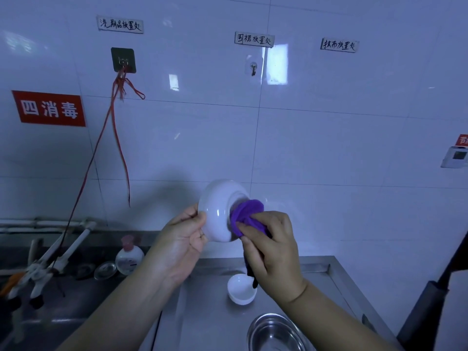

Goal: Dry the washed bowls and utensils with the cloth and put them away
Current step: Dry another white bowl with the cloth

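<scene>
The left hand (186, 236) is gripping a white bowl (219, 211) by its rim, holding it on edge above the steel counter (316, 277), while the right hand (272, 245) is pinching a purple cloth (247, 216) against the bowl's base. Below them, a smaller white bowl (240, 290) is sitting on the counter, near a steel basin (276, 333).

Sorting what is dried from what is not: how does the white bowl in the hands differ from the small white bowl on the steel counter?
The held white bowl is larger; the small white bowl is smaller. The held one is tipped on its side, gripped by the left hand, while the right hand presses the purple cloth against its base. The small one stands upright, untouched, on the counter. Both are plain white.
</scene>
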{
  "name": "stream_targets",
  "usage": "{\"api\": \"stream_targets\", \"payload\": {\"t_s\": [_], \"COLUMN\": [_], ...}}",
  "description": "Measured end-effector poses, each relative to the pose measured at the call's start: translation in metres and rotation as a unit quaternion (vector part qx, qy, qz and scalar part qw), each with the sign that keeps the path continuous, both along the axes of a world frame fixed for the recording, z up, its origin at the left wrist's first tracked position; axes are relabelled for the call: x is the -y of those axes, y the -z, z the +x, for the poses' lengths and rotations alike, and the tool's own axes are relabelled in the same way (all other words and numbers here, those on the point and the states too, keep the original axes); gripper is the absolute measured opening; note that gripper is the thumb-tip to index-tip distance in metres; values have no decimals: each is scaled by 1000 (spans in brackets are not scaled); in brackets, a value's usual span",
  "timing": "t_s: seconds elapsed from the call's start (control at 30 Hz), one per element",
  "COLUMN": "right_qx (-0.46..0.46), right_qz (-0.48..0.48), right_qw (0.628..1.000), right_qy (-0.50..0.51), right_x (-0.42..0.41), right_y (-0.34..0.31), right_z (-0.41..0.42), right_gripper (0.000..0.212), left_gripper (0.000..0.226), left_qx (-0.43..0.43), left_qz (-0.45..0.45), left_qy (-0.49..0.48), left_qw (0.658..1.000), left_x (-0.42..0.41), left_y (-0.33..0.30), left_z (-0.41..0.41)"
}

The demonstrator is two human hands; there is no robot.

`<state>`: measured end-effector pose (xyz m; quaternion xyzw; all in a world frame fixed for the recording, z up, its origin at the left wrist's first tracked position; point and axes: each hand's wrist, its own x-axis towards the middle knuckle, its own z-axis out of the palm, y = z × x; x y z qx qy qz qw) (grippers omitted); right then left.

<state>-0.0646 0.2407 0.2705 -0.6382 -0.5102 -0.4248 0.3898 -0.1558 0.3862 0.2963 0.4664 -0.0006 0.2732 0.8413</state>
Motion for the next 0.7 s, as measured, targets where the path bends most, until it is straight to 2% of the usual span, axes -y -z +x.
{"api": "stream_targets", "payload": {"t_s": [0.17, 0.23, 0.33, 0.4, 0.53, 0.63, 0.7], "right_qx": [41, -1, -134, -210, -267, -308, -292], "right_qz": [12, 38, 80, 93, 125, 123, 123], "right_qw": [999, 999, 987, 973, 955, 943, 948], "right_qy": [10, 15, 26, 22, -10, -22, -20], "right_x": [-12, -16, -14, -13, -16, -17, -16], "right_y": [-13, -20, -30, -29, -15, -12, -15], "right_z": [-3, 1, 12, 16, 10, 9, 8], "right_gripper": [26, 25, 32, 38, 35, 30, 28], "left_gripper": [33, 28, 21, 20, 22, 25, 25], "left_qx": [18, 15, 4, 13, 32, 18, 16], "left_qz": [31, 47, 85, 79, 16, 23, 28], "left_qy": [10, 6, 5, 8, 16, 17, 13], "left_qw": [999, 999, 996, 997, 999, 999, 999], "left_x": [12, 12, 12, 13, 15, 16, 15], "left_y": [-3, -2, 1, -1, -4, 0, 2], "left_z": [0, -2, -6, -6, -5, -6, -6]}}
